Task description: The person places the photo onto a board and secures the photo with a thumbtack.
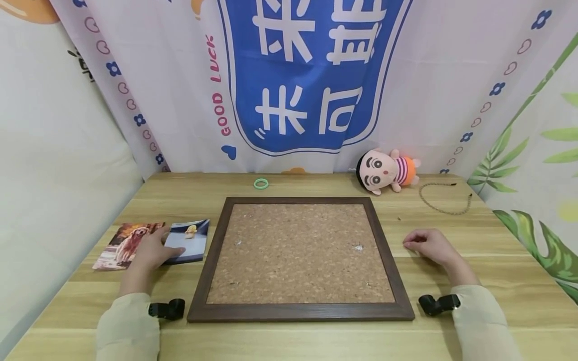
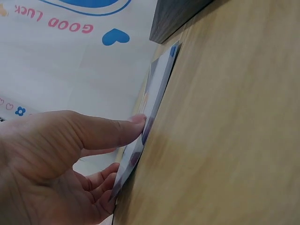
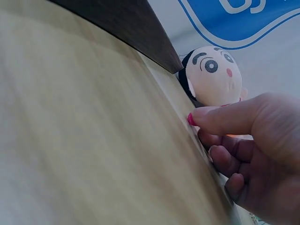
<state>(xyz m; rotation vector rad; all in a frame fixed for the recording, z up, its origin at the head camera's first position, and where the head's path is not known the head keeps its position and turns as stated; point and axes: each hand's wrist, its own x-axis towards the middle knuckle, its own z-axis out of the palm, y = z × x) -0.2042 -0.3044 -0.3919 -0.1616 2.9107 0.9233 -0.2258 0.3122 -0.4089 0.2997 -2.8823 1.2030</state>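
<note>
My left hand lies over two photos on the wooden table. Its thumb touches the lower left part of a photo with a small yellow figure on a blue-grey ground. The other fingers rest over a photo of a golden dog and partly cover it. Right of the corkboard, my right hand hovers low by the tabletop. Thumb and forefinger pinch a small red thing, mostly hidden, which looks like a push pin's head. The remaining fingers are curled in.
The corkboard's dark brown frame lies flat between the hands. Behind it are a green ring and a plush doll. A thin braided headband lies at the back right. A printed curtain hangs at the table's far edge.
</note>
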